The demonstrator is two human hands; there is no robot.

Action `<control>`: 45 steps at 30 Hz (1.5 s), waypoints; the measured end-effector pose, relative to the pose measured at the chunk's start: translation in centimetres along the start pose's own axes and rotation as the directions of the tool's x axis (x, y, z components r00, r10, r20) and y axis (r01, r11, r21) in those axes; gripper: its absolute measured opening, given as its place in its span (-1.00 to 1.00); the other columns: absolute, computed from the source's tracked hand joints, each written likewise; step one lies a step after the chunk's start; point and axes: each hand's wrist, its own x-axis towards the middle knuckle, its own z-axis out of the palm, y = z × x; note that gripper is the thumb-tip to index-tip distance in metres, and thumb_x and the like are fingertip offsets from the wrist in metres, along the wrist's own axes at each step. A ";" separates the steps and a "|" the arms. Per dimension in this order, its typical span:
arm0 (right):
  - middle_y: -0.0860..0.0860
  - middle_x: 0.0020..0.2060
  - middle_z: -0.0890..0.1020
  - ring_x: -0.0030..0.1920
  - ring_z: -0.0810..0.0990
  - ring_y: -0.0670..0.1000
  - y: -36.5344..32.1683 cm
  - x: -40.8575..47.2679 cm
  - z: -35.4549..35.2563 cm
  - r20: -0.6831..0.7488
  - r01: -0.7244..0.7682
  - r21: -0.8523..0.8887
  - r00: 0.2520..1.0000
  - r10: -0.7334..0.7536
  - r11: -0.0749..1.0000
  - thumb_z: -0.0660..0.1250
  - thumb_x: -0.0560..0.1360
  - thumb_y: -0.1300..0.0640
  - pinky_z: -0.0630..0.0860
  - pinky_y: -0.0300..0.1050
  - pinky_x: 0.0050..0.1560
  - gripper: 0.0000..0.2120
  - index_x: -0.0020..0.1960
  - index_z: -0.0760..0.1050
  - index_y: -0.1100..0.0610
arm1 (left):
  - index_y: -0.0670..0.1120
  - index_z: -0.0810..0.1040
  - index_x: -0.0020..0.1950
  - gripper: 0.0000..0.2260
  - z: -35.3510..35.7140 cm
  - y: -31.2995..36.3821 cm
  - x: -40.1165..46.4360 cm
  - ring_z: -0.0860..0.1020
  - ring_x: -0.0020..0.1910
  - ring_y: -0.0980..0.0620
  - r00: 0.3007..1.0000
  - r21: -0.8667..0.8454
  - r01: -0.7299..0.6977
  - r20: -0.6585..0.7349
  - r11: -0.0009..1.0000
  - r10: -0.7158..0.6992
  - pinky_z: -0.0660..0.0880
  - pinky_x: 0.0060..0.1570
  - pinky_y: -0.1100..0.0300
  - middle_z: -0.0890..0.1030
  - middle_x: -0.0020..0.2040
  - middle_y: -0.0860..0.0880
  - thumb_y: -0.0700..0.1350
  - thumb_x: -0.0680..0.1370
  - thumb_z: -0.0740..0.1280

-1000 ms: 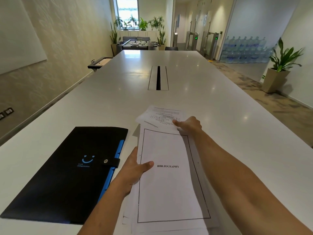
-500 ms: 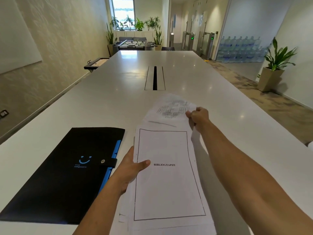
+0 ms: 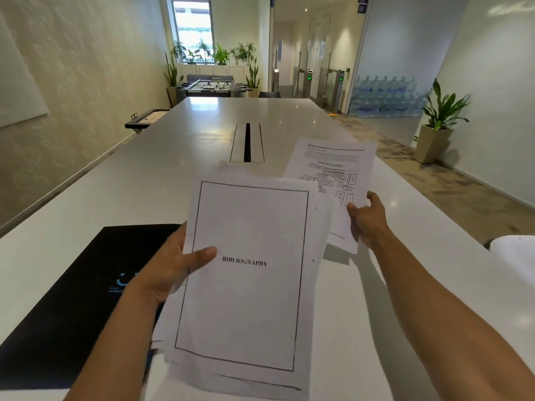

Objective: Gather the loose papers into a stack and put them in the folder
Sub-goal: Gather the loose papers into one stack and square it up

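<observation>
White paper in both grips. Left hand at lower centre-left of the frame, clasping a stack of papers by its left edge, thumb lying across the top sheet just beside the printed word BIBLIOGRAPHY, fingers hidden beneath. Stack lifted off the tabletop and tilted toward the camera, ragged sheet edges showing below and above the bordered top page. Right hand at centre-right, pinching a single sheet at its lower right corner, thumb on the printed face, fingers behind. Sheet held up and away to the upper right of the stack, printed with lines of text and a box diagram, its lower left part tucked behind the stack's top right corner.

Left of the left hand and partly hidden by the wrist and forearm: black folder lying flat and closed on the tabletop at lower left, a small blue smile mark on its cover. Whether stack and folder touch, impossible to tell.

Farther out, a long dark cable slot in the middle of the tabletop, just above the stack. Far right edge of the frame, a potted plant on the floor by the wall.
</observation>
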 end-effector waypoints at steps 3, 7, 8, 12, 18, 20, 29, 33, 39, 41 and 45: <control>0.16 0.10 0.60 -0.07 0.64 0.08 1.1 -1.9 0.2 0.060 0.039 -0.042 0.998 -0.036 0.998 0.28 0.55 0.36 0.60 -0.13 -0.15 -0.59 0.36 0.31 0.19 | 0.09 0.48 0.28 -0.46 0.7 1.1 0.5 0.62 0.15 0.09 0.999 -0.030 -0.029 -0.016 0.999 0.028 0.58 0.01 0.26 0.67 0.15 0.08 -0.12 0.35 0.54; 0.21 0.13 0.62 0.00 0.65 0.13 2.6 -3.9 1.2 0.229 0.001 -0.003 0.973 0.000 1.000 0.30 0.53 0.39 0.63 -0.02 -0.03 -0.60 0.33 0.37 0.18 | -0.04 0.49 0.30 -0.55 2.3 1.2 2.1 0.62 0.16 0.05 0.994 -0.074 -0.033 -0.108 0.997 0.025 0.55 0.11 0.17 0.67 0.14 0.02 -0.23 0.43 0.44; 0.23 0.12 0.62 -0.01 0.66 0.12 2.8 -4.3 1.5 0.276 -0.023 0.014 0.961 0.018 1.000 0.29 0.53 0.40 0.63 -0.02 -0.01 -0.60 0.32 0.38 0.18 | -0.05 0.49 0.30 -0.54 2.6 1.0 2.6 0.61 0.17 0.03 0.991 -0.081 -0.033 -0.130 0.996 0.023 0.53 0.17 0.11 0.67 0.15 0.00 -0.22 0.42 0.46; 0.23 0.09 0.63 0.02 0.66 0.17 3.0 -6.6 1.9 0.444 -0.093 0.087 0.895 0.045 0.992 0.24 0.55 0.40 0.62 -0.04 0.06 -0.69 0.26 0.44 0.19 | -0.04 0.51 0.26 -0.62 3.8 0.0 4.0 0.61 0.14 0.02 0.975 -0.131 -0.021 -0.222 0.991 -0.009 0.50 0.22 0.04 0.64 0.16 -0.04 -0.30 0.48 0.43; 0.21 -0.01 0.69 -0.13 0.68 0.18 2.6 -9.4 1.7 0.502 -0.121 0.073 0.862 0.068 0.990 0.25 0.57 0.31 0.66 0.03 -0.16 -0.72 0.24 0.50 0.10 | -0.04 0.53 0.22 -0.66 4.1 -2.3 4.4 0.59 0.19 -0.08 0.944 -0.145 0.004 -0.326 0.989 -0.052 0.49 0.23 -0.08 0.63 0.18 -0.10 -0.27 0.48 0.45; 0.19 -0.03 0.69 -0.15 0.66 0.17 2.6 -9.9 1.5 0.488 -0.083 0.020 0.871 0.063 0.996 0.23 0.58 0.31 0.66 0.04 -0.15 -0.71 0.24 0.51 0.08 | -0.05 0.52 0.25 -0.64 4.3 -2.9 4.0 0.59 0.18 -0.06 0.935 -0.137 0.018 -0.348 0.990 -0.065 0.50 0.23 -0.08 0.63 0.18 -0.09 -0.25 0.49 0.45; -0.02 -0.26 0.46 -0.33 0.38 -0.10 3.3 -10.8 2.1 0.404 0.066 -0.304 0.912 0.066 0.950 -0.09 0.59 -0.28 0.39 -0.12 -0.13 -0.55 -0.14 0.36 0.02 | -0.15 0.33 0.41 -0.53 5.5 -3.2 3.3 0.47 0.24 -0.01 0.946 -0.074 0.085 -0.308 0.994 -0.104 0.35 0.33 0.09 0.46 0.27 -0.06 -0.34 0.54 0.35; -0.09 -0.29 0.60 -0.47 0.43 -0.10 2.8 -10.4 2.1 0.479 0.118 -0.289 0.877 0.037 0.950 0.27 0.57 -0.05 0.32 -0.24 -0.49 -0.77 0.12 0.43 0.08 | -0.14 0.28 0.47 -0.43 5.7 -3.2 3.1 0.41 0.35 -0.02 0.931 0.037 0.078 -0.360 0.996 -0.059 0.33 0.38 0.02 0.43 0.39 -0.08 -0.26 0.51 0.41; -0.03 0.07 0.65 0.06 0.65 0.02 -0.8 -10.2 2.3 0.439 0.323 -0.146 0.868 -0.231 0.935 0.31 0.55 0.23 0.59 -0.19 -0.04 -0.71 0.26 0.46 0.08 | 0.00 0.22 0.49 -0.35 6.1 0.1 2.9 0.45 0.35 0.01 0.904 0.207 -0.184 -0.348 0.961 0.249 0.38 0.36 -0.08 0.45 0.39 -0.01 -0.20 0.49 0.44; 0.02 0.13 0.64 0.09 0.65 0.01 -2.2 -10.3 2.1 0.423 0.380 -0.073 0.849 -0.317 0.922 0.31 0.56 0.23 0.60 -0.09 0.04 -0.68 0.30 0.45 0.10 | 0.00 0.20 0.50 -0.34 6.1 1.9 2.8 0.42 0.37 0.06 0.876 0.245 -0.284 -0.326 0.927 0.355 0.36 0.38 -0.04 0.43 0.40 0.01 -0.19 0.49 0.44; 0.05 0.17 0.61 0.14 0.63 0.05 -3.8 -10.9 1.8 0.386 0.469 -0.008 0.816 -0.430 0.883 0.35 0.54 0.19 0.59 0.00 0.12 -0.65 0.30 0.42 0.06 | 0.05 0.20 0.46 -0.37 6.7 4.7 2.6 0.46 0.29 0.22 0.827 0.269 -0.403 -0.302 0.875 0.474 0.44 0.26 0.22 0.44 0.32 0.12 -0.20 0.50 0.42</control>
